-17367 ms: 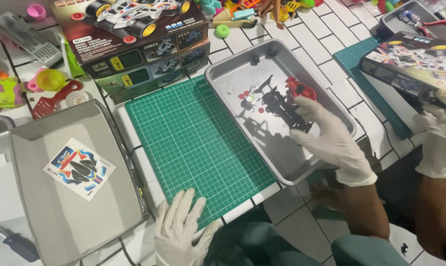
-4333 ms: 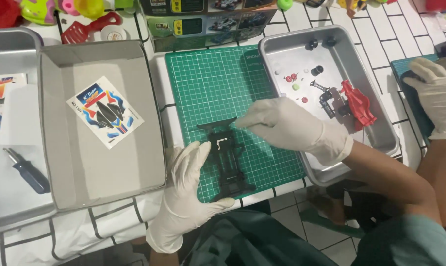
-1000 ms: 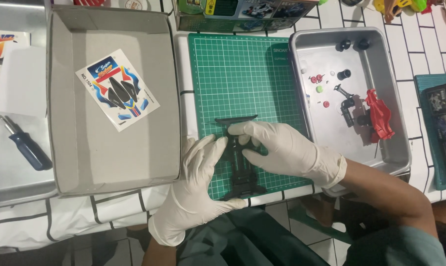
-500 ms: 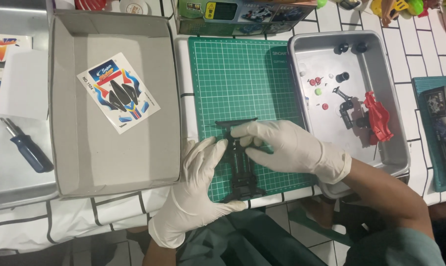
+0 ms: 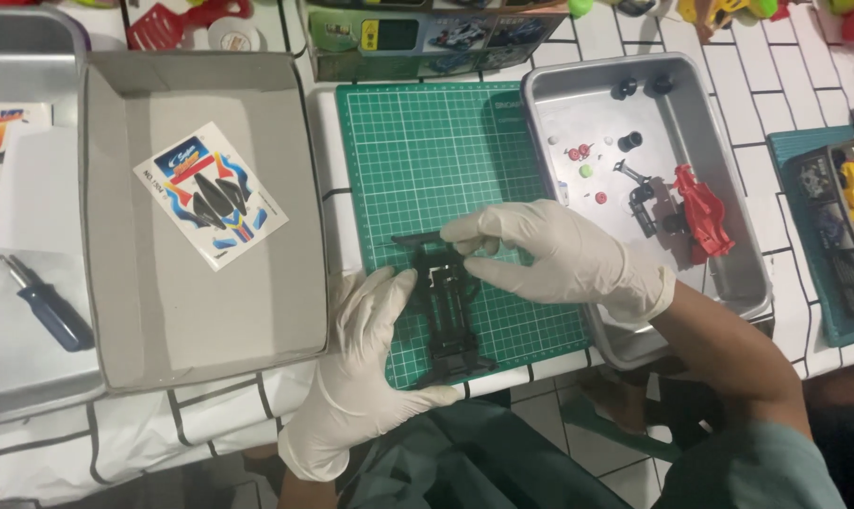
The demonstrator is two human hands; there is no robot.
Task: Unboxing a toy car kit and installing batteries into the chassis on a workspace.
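Note:
A black toy-car chassis (image 5: 448,311) lies lengthwise on the green cutting mat (image 5: 417,160) near its front edge. My left hand (image 5: 365,363), in a white glove, holds the chassis by its left side. My right hand (image 5: 559,256), also gloved, reaches across from the right with its fingertips pinched on the chassis's upper part. A grey metal tray (image 5: 719,188) to the right of the mat holds a red part (image 5: 702,213), black wheels and several small coloured bits.
A grey cardboard box lid (image 5: 191,302) with a sticker sheet (image 5: 210,195) sits left of the mat. A blue-handled screwdriver (image 5: 48,309) lies in a tray at far left. A printed box (image 5: 427,33) stands behind the mat. Another tray of parts (image 5: 837,231) is at the right edge.
Since the earliest frames the chassis has come out of the right tray onto the mat. Over the last second both hands stay on it and my right fingers shift slightly at its upper end.

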